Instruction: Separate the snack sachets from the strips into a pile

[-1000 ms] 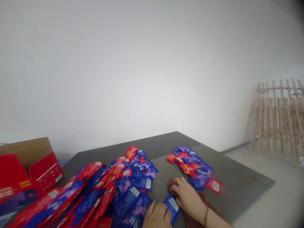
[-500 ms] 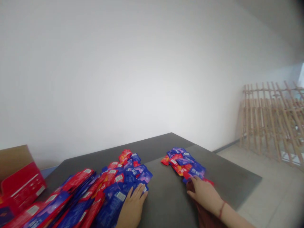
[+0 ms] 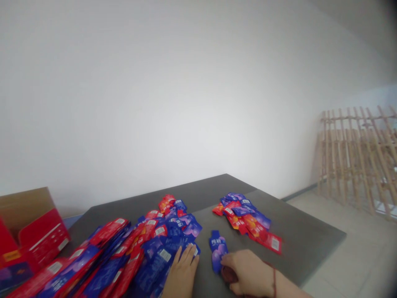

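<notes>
The left hand (image 3: 182, 274) lies palm down with its fingers spread apart, resting on the near edge of a heap of blue and red sachets (image 3: 161, 238) and gripping nothing. The right hand (image 3: 248, 269) reaches in from the right, its fingers close together, and its fingertips (image 3: 225, 260) meet a single blue sachet (image 3: 218, 251) lying alone on the worktop (image 3: 297, 231); whether they pinch it cannot be told. A dark red cloth (image 3: 229, 274) lies bunched under that hand, and a thin red cord (image 3: 274, 282) circles the wrist. Between the hands runs a narrow strip of grey worktop. Just beyond the right hand sits a smaller heap of sachets (image 3: 245, 219), with more grey surface reaching past it to the worktop's right edge. Far to the left of the left hand stands an open red carton (image 3: 37, 236), and beyond the right edge, on the tiled floor (image 3: 341, 265), a bamboo lattice (image 3: 356, 159) leans against the wall.
</notes>
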